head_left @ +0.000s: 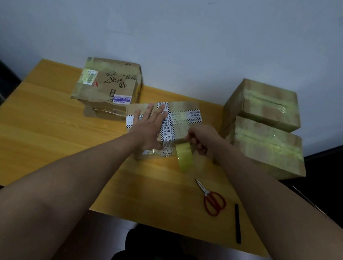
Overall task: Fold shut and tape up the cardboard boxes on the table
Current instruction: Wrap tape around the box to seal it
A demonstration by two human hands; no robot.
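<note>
At the far left of the wooden table [41, 135], the printed box [108, 83] with a barcode sticker and cartoon drawing looks unsealed, a flap loose beneath it; its lettering is too blurred to read. My left hand [149, 125] presses flat, fingers straight, on the small middle box [180, 118], crossed with Chinese-printed warning tape. My right hand [201, 141] grips the clear tape roll [184, 155] at its near edge. Rightward, two stacked boxes [266, 125] appear taped.
</note>
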